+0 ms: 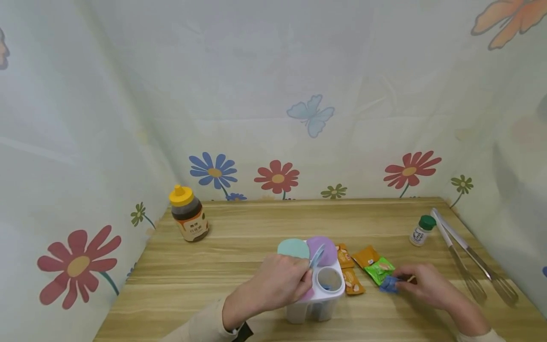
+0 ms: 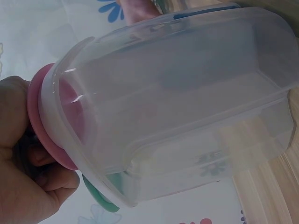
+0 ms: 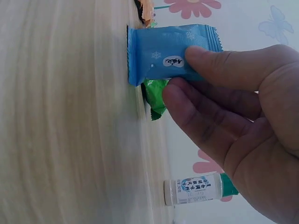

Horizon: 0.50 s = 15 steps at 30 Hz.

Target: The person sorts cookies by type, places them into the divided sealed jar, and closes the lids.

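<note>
Beneath my left hand (image 1: 279,280) stands a clear box (image 2: 187,102) with a white top and round teal, purple and pink (image 2: 44,112) lids. That hand's curled fingers hold a light-blue lid (image 1: 317,255), tilted up beside an uncovered round opening (image 1: 330,279); something blue shows inside. My right hand (image 1: 427,285) pinches a small blue packet (image 3: 163,53) between thumb and fingers. A green packet (image 1: 380,270) and an orange-brown packet (image 1: 366,256) lie just beyond it. More orange packets (image 1: 352,281) rest against the box's right side.
A honey-like squeeze bottle (image 1: 190,216) with a yellow cap stands at the back left. Toward the right are a green-capped seasoning bottle (image 1: 422,231) and long metal tongs (image 1: 466,251). Flower-printed cloth (image 1: 256,118) hangs behind the wooden table (image 1: 239,228).
</note>
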{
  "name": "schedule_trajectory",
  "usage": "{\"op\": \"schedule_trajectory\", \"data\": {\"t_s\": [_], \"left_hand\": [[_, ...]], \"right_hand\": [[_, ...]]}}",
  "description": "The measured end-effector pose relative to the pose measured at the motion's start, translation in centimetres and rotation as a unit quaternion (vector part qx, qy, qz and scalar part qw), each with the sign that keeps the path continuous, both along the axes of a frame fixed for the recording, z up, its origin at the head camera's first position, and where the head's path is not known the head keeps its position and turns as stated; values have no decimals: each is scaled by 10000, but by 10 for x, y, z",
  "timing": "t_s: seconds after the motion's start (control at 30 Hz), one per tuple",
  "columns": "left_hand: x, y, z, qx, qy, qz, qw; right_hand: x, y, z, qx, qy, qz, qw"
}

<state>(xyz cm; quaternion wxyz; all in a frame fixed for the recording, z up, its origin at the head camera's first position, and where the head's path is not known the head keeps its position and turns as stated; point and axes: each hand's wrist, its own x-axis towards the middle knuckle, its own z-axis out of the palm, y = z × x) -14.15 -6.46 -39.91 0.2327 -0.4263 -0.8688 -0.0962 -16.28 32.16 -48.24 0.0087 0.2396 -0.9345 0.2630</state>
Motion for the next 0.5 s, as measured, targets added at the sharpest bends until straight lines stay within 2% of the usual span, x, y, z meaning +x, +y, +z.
{"op": "schedule_trajectory", "data": {"t_s": [0.33,0.5], "left_hand": [[-1,1,1,-85,-176,-3,9998],[-1,0,0,-80,-69,5,9999]], "right_hand": [[0,-4,4,-232,408,89,9989],[1,-7,8,-405,664,171,9968]]}}
